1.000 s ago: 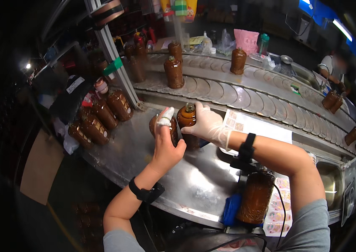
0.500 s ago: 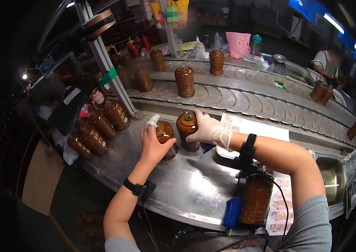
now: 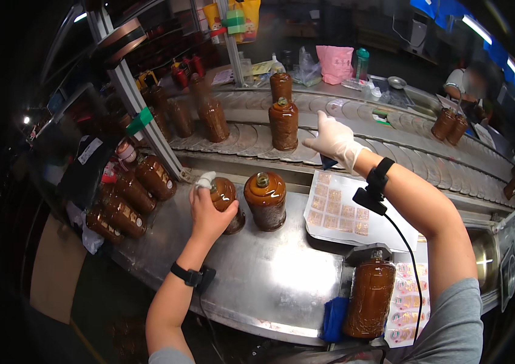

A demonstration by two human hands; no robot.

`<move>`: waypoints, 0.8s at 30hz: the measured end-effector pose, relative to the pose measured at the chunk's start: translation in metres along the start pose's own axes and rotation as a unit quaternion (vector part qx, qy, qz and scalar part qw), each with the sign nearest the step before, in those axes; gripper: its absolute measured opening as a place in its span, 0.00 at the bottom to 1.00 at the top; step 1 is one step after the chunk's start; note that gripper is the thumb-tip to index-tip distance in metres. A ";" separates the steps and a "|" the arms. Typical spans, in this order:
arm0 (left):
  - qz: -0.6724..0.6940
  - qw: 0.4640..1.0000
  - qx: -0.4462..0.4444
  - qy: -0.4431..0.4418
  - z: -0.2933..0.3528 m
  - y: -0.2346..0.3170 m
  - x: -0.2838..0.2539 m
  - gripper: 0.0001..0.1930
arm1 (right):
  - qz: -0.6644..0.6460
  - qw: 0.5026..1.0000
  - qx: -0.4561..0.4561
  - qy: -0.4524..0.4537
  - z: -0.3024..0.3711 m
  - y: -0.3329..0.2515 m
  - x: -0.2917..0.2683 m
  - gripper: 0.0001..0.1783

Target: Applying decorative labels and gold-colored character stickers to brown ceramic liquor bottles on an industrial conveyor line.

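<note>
My left hand (image 3: 210, 209), with a white covering on a fingertip, is closed around the upper part of a glossy brown bottle (image 3: 225, 193) standing on the metal table. A second brown bottle (image 3: 266, 203) stands upright just right of it, touched by neither hand. My right hand (image 3: 336, 144), in a pale glove, is stretched over the conveyor's near side with thumb and forefinger apart. It is close to, but apart from, a brown bottle (image 3: 284, 127) on the conveyor. A small dark blue piece (image 3: 328, 162) shows beneath this hand; whether it is held is hidden.
Several labelled brown bottles (image 3: 125, 215) cluster at the left by a metal post (image 3: 133, 97). A sheet of stickers (image 3: 336, 209) lies right of centre. Nearer, a brown bottle (image 3: 369, 297) rests beside a blue cloth (image 3: 335, 318). A person (image 3: 467, 88) is at the far right.
My right hand has left the bottle on the table and moved up and right to the conveyor. The left hand keeps its hold. The view has shifted slightly.
</note>
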State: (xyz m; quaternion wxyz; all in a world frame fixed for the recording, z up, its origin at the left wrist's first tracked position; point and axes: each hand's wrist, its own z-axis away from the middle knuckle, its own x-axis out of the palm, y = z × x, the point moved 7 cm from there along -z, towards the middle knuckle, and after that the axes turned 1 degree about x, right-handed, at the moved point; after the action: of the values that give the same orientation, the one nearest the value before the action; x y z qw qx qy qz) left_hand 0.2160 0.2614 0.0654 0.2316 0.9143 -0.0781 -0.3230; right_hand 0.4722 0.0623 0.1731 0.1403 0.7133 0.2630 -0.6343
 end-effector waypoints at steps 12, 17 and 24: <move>-0.013 0.999 0.000 0.032 0.012 0.002 -0.001 0.41 | -0.051 0.995 0.037 0.072 -0.065 0.039 0.028 0.58; -0.034 0.999 -0.005 0.037 0.011 0.002 -0.002 0.42 | -0.037 0.997 0.062 0.032 -0.088 0.049 0.027 0.68; -0.021 0.999 0.019 0.045 0.010 0.001 0.002 0.42 | -0.066 0.986 0.141 0.063 -0.084 0.093 0.024 0.54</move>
State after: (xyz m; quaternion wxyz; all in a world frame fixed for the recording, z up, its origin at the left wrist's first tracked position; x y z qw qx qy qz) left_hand 0.2116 0.2559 0.0580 0.2107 0.9335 -0.0543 -0.2850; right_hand 0.5950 0.0353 0.1508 -0.0208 0.7452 0.2257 -0.6271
